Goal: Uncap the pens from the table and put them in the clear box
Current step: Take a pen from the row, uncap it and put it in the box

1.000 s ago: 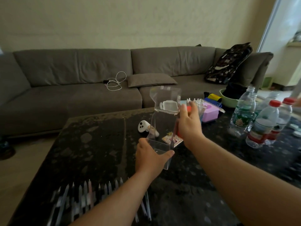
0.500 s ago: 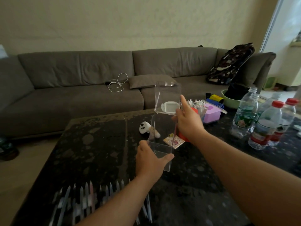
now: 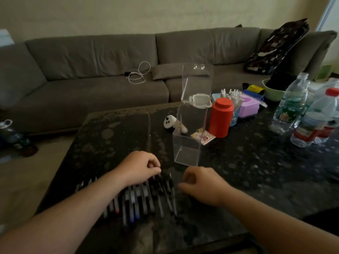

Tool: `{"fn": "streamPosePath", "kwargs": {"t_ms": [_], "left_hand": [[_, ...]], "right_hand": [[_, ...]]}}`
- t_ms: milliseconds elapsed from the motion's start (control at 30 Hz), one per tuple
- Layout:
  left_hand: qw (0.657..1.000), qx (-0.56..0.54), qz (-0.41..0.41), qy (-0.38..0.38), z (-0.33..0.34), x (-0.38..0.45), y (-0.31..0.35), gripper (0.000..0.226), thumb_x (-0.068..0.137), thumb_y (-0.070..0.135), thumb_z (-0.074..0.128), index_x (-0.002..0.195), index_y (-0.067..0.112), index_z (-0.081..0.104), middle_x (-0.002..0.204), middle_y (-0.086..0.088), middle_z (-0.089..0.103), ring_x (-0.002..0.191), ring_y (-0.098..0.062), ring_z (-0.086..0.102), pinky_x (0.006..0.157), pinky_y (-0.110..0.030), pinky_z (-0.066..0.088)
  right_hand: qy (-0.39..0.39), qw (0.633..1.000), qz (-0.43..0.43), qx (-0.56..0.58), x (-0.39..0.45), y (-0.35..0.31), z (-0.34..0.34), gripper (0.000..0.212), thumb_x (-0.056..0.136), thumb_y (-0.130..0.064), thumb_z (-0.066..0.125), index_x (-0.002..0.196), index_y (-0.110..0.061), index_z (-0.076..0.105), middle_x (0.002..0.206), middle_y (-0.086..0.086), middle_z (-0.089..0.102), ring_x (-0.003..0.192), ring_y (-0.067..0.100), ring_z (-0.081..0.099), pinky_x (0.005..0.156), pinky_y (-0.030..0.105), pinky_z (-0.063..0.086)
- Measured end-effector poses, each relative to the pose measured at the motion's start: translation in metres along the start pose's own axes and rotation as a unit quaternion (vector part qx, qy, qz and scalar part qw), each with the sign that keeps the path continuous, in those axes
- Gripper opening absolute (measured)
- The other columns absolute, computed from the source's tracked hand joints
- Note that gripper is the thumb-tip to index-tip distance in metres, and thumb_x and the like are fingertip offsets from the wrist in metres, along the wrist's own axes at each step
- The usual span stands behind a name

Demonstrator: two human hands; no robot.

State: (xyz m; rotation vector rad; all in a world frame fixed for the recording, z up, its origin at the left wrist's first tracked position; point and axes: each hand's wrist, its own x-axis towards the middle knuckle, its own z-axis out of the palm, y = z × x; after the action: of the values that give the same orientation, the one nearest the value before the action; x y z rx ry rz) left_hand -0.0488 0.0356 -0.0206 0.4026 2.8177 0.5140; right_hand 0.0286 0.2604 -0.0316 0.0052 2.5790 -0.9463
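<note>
On the dark stone table (image 3: 238, 171), near its front edge, a row of pens (image 3: 146, 197) lies side by side — roughly a dozen, though blur keeps me from an exact count. Over the far end of that row sits the left hand (image 3: 142, 166), its fingers curled down onto the pen tips; whether it actually pinches one pen I cannot tell. Just beside the row's right end hovers the right hand (image 3: 203, 184), fingers curled loosely inward with nothing visible in them.

Beyond both hands, close but apart from them, stands one tall clear box (image 3: 190, 136), upright, its hinged lid (image 3: 197, 81) flipped up and open. Nothing shows inside it.

Behind the box to the right stands one red canister (image 3: 221, 118) with its lid on, and next to it a clear cup packed with white-tipped sticks (image 3: 233, 96), too many and too small to count. A lilac box (image 3: 249, 108) sits just past those, and a small white case (image 3: 200, 99) shows through the clear box's upper part. One white controller (image 3: 171, 121) lies left of the box, and a small printed card (image 3: 203, 137) lies at its right base. At the table's right edge stand water bottles (image 3: 291, 105) — at least three, two with red caps. A green bowl (image 3: 271, 90) rests behind them.
</note>
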Motion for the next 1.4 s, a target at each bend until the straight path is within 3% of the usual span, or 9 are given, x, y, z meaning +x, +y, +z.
{"fn": "streamPosePath", "kwargs": {"t_ms": [167, 467, 633, 800, 967, 1100, 1200, 1300, 1400], "left_hand": [[0.996, 0.046, 0.029, -0.067, 0.021, -0.016, 0.006, 0.030, 0.083, 0.058, 0.079, 0.107, 0.040, 0.079, 0.093, 0.020, 0.069, 0.091, 0.000, 0.063, 0.088, -0.029, 0.057], [0.990, 0.142, -0.019, 0.004, 0.040, -0.025, 0.032, 0.029, 0.083, 0.058, 0.068, 0.085, 0.031, 0.076, 0.090, 0.008, 0.068, 0.089, -0.018, 0.064, 0.083, -0.039, 0.053], [0.968, 0.249, -0.033, 0.008, 0.049, -0.026, 0.052, 0.040, 0.091, 0.056, 0.062, 0.111, 0.022, 0.072, 0.103, -0.002, 0.064, 0.105, -0.028, 0.062, 0.089, -0.043, 0.044], [0.950, 0.309, -0.033, 0.030, 0.059, -0.032, 0.064, 0.033, 0.096, 0.041, 0.059, 0.120, 0.020, 0.071, 0.114, -0.005, 0.067, 0.111, -0.029, 0.060, 0.091, -0.045, 0.040], [0.959, 0.274, 0.038, 0.056, 0.067, -0.036, 0.051, 0.037, 0.100, 0.041, 0.054, 0.130, 0.022, 0.063, 0.128, -0.003, 0.062, 0.121, -0.026, 0.055, 0.105, -0.046, 0.042], [0.953, 0.257, 0.135, 0.089, 0.072, -0.041, 0.036, 0.018, 0.106, 0.039, 0.054, 0.118, 0.029, 0.062, 0.119, 0.005, 0.064, 0.115, -0.021, 0.055, 0.100, -0.042, 0.040], [0.956, 0.224, 0.168, 0.093, 0.067, -0.047, 0.030, 0.011, 0.107, 0.036, 0.052, 0.110, 0.030, 0.059, 0.108, 0.008, 0.066, 0.108, -0.020, 0.056, 0.096, -0.039, 0.039], [0.972, 0.079, 0.161, 0.149, 0.059, -0.061, 0.023, 0.010, 0.106, 0.030, 0.052, 0.116, 0.030, 0.056, 0.097, 0.010, 0.062, 0.096, -0.014, 0.060, 0.084, -0.031, 0.045], [0.961, -0.124, 0.062, 0.239, 0.045, -0.081, 0.000, 0.016, 0.107, 0.024, 0.049, 0.113, 0.038, 0.051, 0.098, 0.012, 0.059, 0.085, -0.004, 0.061, 0.070, -0.022, 0.047]], "right_hand": [[0.002, 0.992, -0.006, -0.127, 0.015, -0.016, 0.024, 0.040, 0.083, -0.069, 0.070, 0.083, -0.034, 0.050, 0.090, -0.010, 0.060, 0.079, 0.008, 0.059, 0.062, 0.029, 0.045], [0.065, 0.988, 0.072, -0.117, 0.015, -0.016, 0.044, 0.039, 0.090, -0.048, 0.064, 0.117, -0.020, 0.062, 0.111, 0.004, 0.066, 0.098, 0.024, 0.066, 0.080, 0.036, 0.056], [0.090, 0.979, 0.095, -0.159, 0.003, -0.015, 0.048, 0.024, 0.102, -0.028, 0.054, 0.114, -0.010, 0.066, 0.118, 0.013, 0.067, 0.108, 0.032, 0.066, 0.077, 0.033, 0.048], [0.120, 0.985, 0.126, -0.007, -0.023, 0.008, 0.041, 0.027, 0.102, -0.034, 0.047, 0.100, -0.010, 0.059, 0.106, 0.011, 0.064, 0.092, 0.028, 0.064, 0.079, 0.037, 0.053], [0.132, 0.967, 0.126, 0.178, -0.036, 0.027, 0.036, 0.022, 0.100, -0.035, 0.050, 0.108, -0.018, 0.062, 0.109, 0.010, 0.065, 0.082, 0.025, 0.072, 0.073, 0.044, 0.066], [0.108, 0.978, 0.107, 0.141, -0.029, 0.028, 0.035, 0.016, 0.103, -0.033, 0.049, 0.113, -0.025, 0.060, 0.110, 0.008, 0.065, 0.088, 0.024, 0.071, 0.068, 0.041, 0.066], [0.096, 0.986, 0.100, 0.095, -0.019, 0.027, 0.029, 0.019, 0.104, -0.029, 0.047, 0.116, -0.023, 0.061, 0.112, 0.008, 0.065, 0.095, 0.025, 0.067, 0.081, 0.045, 0.063], [0.094, 0.992, 0.080, 0.014, -0.011, 0.026, 0.020, 0.026, 0.104, -0.024, 0.046, 0.123, -0.020, 0.062, 0.122, 0.009, 0.064, 0.100, 0.023, 0.059, 0.085, 0.034, 0.049], [0.072, 0.996, 0.054, 0.008, -0.005, 0.023, 0.016, 0.026, 0.106, -0.028, 0.046, 0.126, -0.023, 0.063, 0.124, 0.006, 0.063, 0.110, 0.024, 0.059, 0.086, 0.031, 0.042]]}}
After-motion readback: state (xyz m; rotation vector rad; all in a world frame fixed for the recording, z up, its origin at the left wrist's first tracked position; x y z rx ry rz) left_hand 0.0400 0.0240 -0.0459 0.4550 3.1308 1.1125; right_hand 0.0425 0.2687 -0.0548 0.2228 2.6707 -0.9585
